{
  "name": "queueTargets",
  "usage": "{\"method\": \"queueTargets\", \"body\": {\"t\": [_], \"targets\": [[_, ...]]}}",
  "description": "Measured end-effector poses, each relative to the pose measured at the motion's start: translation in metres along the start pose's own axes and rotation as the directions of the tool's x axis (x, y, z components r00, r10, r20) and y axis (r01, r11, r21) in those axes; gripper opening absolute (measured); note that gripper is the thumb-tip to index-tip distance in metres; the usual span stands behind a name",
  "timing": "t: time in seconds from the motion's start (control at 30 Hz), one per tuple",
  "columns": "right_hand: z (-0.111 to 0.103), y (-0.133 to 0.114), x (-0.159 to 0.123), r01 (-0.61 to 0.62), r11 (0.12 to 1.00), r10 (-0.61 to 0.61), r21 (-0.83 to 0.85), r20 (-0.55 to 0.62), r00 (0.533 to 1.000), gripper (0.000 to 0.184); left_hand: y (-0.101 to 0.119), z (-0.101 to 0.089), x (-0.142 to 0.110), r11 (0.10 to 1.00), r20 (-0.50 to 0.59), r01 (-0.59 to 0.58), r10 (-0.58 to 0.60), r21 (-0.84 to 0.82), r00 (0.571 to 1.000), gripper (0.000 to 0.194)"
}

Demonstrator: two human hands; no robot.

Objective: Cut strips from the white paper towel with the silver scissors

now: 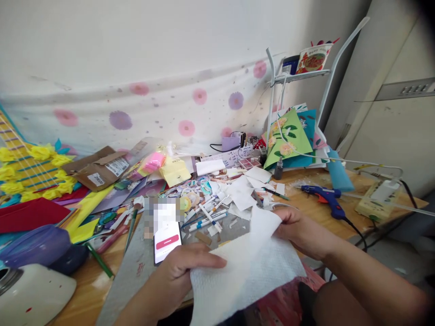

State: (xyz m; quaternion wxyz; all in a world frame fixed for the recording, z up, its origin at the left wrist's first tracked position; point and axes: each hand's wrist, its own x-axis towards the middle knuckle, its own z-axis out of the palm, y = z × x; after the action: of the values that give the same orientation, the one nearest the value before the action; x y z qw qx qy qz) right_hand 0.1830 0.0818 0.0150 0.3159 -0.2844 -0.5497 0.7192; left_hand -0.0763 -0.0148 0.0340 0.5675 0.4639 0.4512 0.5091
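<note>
A white, textured paper towel (246, 271) hangs between my two hands over the table's front edge. My left hand (185, 267) pinches its left side, thumb lying on top and the other fingers hidden beneath. At the upper right corner, my right hand (294, 228) grips the sheet between thumb and fingers. The towel's lower part droops toward my lap. Just beyond my left hand lies a phone (167, 240) with a lit screen and a red button on it. White paper scraps (240, 192) and several marker pens (207, 218) lie past the towel.
A blue glue gun (322, 194) rests at the right beside a power strip (377, 199) with cables. A cardboard box (102, 170), a red folded sheet (32, 215) and a purple bowl (37, 246) crowd the left. Behind stands a white rack (302, 77) with green flowered paper (288, 140) below.
</note>
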Motion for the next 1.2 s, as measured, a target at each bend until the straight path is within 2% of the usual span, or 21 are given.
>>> {"method": "queueTargets", "body": {"t": [0.07,0.13,0.17,0.23,0.27,0.33,0.4,0.5,0.57,0.63,0.7,0.87,0.97,1.07,1.2], "targets": [[0.003,0.000,0.000,0.008,1.000,-0.008,0.027,-0.015,1.000,0.009,-0.003,-0.006,0.002,0.982,0.080,-0.077,0.064,0.175,0.995,0.005],[0.007,0.000,-0.001,0.024,0.998,-0.022,0.056,-0.024,0.999,0.009,-0.008,-0.012,0.003,0.965,0.063,-0.125,0.113,0.230,0.992,0.007],[0.008,0.000,-0.002,0.031,0.997,-0.030,0.069,-0.023,0.999,0.009,-0.010,-0.013,0.003,0.979,0.016,-0.106,0.104,0.173,0.994,0.009],[0.010,0.001,-0.003,0.044,0.995,-0.042,0.089,-0.015,0.999,0.012,-0.014,-0.014,-0.001,0.999,-0.016,-0.033,0.033,-0.020,0.999,0.025],[0.010,0.001,-0.004,0.050,0.994,-0.049,0.097,-0.011,0.999,0.012,-0.014,-0.013,-0.003,0.991,0.014,-0.001,0.003,-0.136,1.000,0.037],[0.011,0.001,-0.005,0.066,0.992,-0.066,0.111,-0.003,0.998,0.013,-0.015,-0.009,-0.006,0.931,0.151,0.063,-0.008,-0.361,0.989,0.059],[0.011,0.000,-0.005,0.080,0.990,-0.082,0.120,0.010,0.997,0.014,-0.017,-0.005,-0.006,0.849,0.243,0.122,0.008,-0.515,0.970,0.069],[0.012,-0.001,-0.005,0.101,0.988,-0.104,0.116,0.022,0.994,0.013,-0.027,0.001,-0.003,0.796,0.202,0.176,-0.069,-0.579,0.977,0.067],[0.012,-0.002,-0.005,0.112,0.988,-0.115,0.106,0.023,0.993,0.012,-0.035,0.005,0.000,0.801,0.111,0.216,-0.185,-0.559,0.976,0.058],[0.012,-0.002,-0.005,0.117,0.989,-0.119,0.096,0.022,0.993,0.011,-0.040,0.009,0.002,0.814,-0.005,0.257,-0.304,-0.520,0.953,0.038],[0.011,-0.003,-0.005,0.119,0.989,-0.120,0.091,0.007,0.993,0.006,-0.043,0.012,0.003,0.839,-0.098,0.272,-0.356,-0.471,0.929,0.022],[0.009,-0.007,-0.005,0.045,0.980,-0.029,0.194,-0.088,0.996,0.039,-0.041,0.009,0.005,0.918,-0.129,0.237,-0.290,-0.319,0.948,0.020],[0.007,-0.007,-0.004,0.037,0.972,-0.002,0.230,-0.147,0.989,0.038,-0.041,0.004,0.004,0.960,-0.159,0.189,-0.224,-0.207,0.961,0.022],[0.006,-0.004,-0.002,0.017,0.987,0.010,0.157,-0.165,0.986,0.045,-0.045,0.000,0.002,0.984,-0.185,0.164,-0.173,-0.066,0.967,0.029],[0.011,0.003,0.002,-0.012,1.000,0.008,-0.016,-0.244,0.970,0.028,-0.046,-0.005,-0.001,0.979,-0.205,0.145,-0.115,0.140,0.972,0.034]]}}
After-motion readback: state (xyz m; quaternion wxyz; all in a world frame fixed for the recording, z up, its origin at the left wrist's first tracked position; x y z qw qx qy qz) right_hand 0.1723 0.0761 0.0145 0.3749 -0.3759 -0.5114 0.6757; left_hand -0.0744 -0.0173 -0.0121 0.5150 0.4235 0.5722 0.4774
